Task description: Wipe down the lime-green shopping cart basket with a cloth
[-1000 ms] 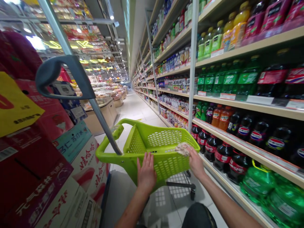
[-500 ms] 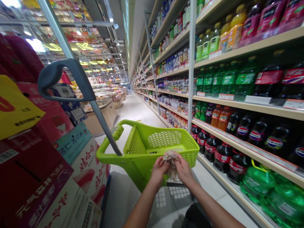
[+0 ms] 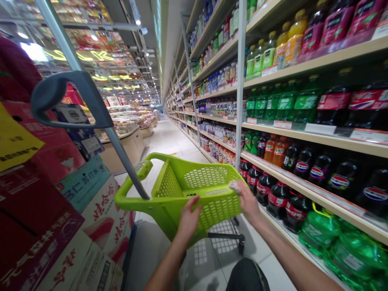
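Observation:
A bright green plastic shopping basket cart (image 3: 197, 192) stands before me, with perforated walls. A bunched, pale patterned cloth (image 3: 234, 185) sticks out between the fingers of my right hand (image 3: 248, 203), near the cart's right end; most of it is hidden in the grip. My left hand (image 3: 189, 216) is in front of the cart's near side wall, fingers pointing up and thumb apart, with nothing in it. Whether it touches the wall I cannot tell. From the cart's left end a metal pole (image 3: 127, 163) rises to a dark grey handle (image 3: 104, 115).
On the right, a long shelf (image 3: 303, 173) carries rows of drink bottles, with large green bottles (image 3: 318, 230) at the bottom. Stacked drink cartons (image 3: 81, 202) border the left side. A caster wheel (image 3: 241, 244) shows under the cart, and my knee (image 3: 247, 277) is below it.
Both hands held the cloth together before. They have parted: my right hand moved right and up with the cloth, while my left let go and moved left. The view has shifted slightly.

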The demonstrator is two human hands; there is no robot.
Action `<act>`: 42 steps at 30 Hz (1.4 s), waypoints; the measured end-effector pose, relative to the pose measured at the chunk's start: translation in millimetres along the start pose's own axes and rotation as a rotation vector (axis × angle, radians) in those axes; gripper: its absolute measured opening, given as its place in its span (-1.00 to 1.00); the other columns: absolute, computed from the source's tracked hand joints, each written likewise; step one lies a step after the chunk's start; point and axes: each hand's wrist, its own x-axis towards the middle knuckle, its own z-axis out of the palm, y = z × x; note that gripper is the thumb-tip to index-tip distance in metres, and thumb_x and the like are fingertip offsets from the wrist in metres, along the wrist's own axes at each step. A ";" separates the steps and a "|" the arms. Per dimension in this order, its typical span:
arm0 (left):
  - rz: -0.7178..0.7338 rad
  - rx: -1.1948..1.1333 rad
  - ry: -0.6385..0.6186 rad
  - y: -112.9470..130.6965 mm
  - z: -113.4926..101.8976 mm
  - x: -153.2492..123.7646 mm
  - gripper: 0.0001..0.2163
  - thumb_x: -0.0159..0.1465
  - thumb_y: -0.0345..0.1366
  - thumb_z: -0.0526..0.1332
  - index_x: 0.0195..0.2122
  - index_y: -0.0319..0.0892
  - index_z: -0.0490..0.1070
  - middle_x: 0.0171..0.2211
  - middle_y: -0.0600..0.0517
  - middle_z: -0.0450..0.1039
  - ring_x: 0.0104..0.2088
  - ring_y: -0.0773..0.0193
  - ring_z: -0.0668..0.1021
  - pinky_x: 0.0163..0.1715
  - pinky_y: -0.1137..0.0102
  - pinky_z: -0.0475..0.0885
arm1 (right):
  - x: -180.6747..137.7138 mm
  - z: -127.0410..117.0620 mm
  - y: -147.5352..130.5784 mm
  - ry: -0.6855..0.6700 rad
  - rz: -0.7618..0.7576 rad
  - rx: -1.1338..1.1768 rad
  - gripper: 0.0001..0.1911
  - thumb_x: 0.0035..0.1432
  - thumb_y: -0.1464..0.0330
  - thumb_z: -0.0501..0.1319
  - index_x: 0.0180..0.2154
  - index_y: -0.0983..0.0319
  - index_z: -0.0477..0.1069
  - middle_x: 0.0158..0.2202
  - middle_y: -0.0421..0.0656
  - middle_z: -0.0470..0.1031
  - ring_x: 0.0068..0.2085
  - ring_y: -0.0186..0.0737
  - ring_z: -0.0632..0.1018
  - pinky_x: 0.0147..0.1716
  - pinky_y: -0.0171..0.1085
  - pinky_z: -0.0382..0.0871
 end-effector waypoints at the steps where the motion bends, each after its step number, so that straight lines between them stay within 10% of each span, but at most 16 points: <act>1: 0.160 0.224 0.104 -0.3 -13.4 2.9 -0.70 0.06 -0.39 0.07 -0.15 -0.17 0.37 -0.05 -0.07 0.39 0.01 0.15 0.37 0.07 0.16 0.15 | 6.6 -1.3 14.6 0.070 0.084 -0.068 -0.48 0.05 0.54 -0.11 0.06 0.26 0.22 0.08 -0.04 0.28 0.14 -0.17 0.23 0.11 0.00 0.11; 6: 0.349 1.076 0.226 -8.7 -51.4 7.7 -0.61 0.07 -0.42 0.04 -0.04 -0.23 0.32 0.03 -0.15 0.32 0.12 0.03 0.25 0.14 -0.03 -0.19 | 0.9 36.4 3.2 -0.046 -0.042 -0.082 -0.51 0.00 0.57 -0.09 -0.04 0.25 0.34 -0.03 -0.06 0.40 0.07 -0.17 0.33 0.05 -0.03 0.22; 10: 0.366 1.196 0.186 -14.1 -52.9 3.3 -0.60 0.09 -0.39 0.03 -0.01 -0.23 0.31 0.01 -0.12 0.35 0.09 0.05 0.28 0.15 0.01 -0.17 | -5.1 49.1 -12.9 -0.172 -0.209 -0.059 -0.48 0.01 0.60 -0.11 -0.01 0.23 0.33 0.04 -0.06 0.34 0.11 -0.18 0.28 0.05 -0.04 0.21; 16: 0.380 1.179 0.124 -14.2 -49.7 -0.5 -0.55 0.08 -0.39 0.05 0.04 -0.24 0.26 0.06 -0.10 0.29 0.13 0.06 0.23 0.17 0.01 -0.22 | 4.7 6.4 41.8 0.014 0.137 -0.188 -0.53 0.01 0.56 -0.08 -0.07 0.23 0.38 -0.04 -0.04 0.41 0.06 -0.11 0.35 0.04 0.03 0.19; 24: 0.502 1.041 0.061 -16.1 -62.2 -11.9 -0.58 0.10 -0.41 0.05 0.02 -0.15 0.26 0.07 -0.04 0.29 0.11 0.16 0.27 0.17 0.09 -0.07 | -12.6 75.7 -106.1 -0.184 -0.119 0.235 -0.47 0.03 0.58 -0.07 0.04 0.18 0.27 0.09 -0.08 0.28 0.11 -0.18 0.29 0.05 -0.03 0.23; 29: 0.343 1.077 0.588 -9.2 -147.5 -9.8 -0.59 0.12 -0.43 -0.02 0.03 -0.22 0.24 0.09 -0.12 0.25 0.14 0.10 0.22 0.15 0.05 -0.03 | 104.3 35.9 -232.5 -0.005 -0.439 0.363 -0.52 0.17 0.51 -0.09 0.11 0.13 0.16 0.17 -0.19 0.15 0.18 -0.19 0.16 0.14 -0.08 0.10; 33: 0.225 1.198 0.428 -11.8 -178.6 -6.6 -0.49 0.02 -0.47 0.03 0.06 -0.23 0.21 0.14 -0.09 0.17 0.20 0.10 0.09 0.16 0.08 -0.05 | 190.2 23.8 -329.2 0.105 -0.748 0.314 -0.56 0.22 0.51 -0.15 0.09 0.14 0.18 0.19 -0.26 0.09 0.24 -0.21 -0.03 0.19 -0.02 -0.11; 42: 0.245 1.196 0.321 -18.7 -173.7 -18.3 -0.38 -0.03 -0.49 -0.02 0.15 -0.25 0.08 0.23 -0.02 -0.03 0.24 0.17 -0.05 0.18 0.08 -0.13 | 113.7 83.4 -286.3 -0.320 -1.237 0.047 -0.61 0.14 0.51 0.01 0.02 0.22 0.27 0.08 -0.09 0.30 0.18 -0.15 0.16 0.15 -0.03 0.01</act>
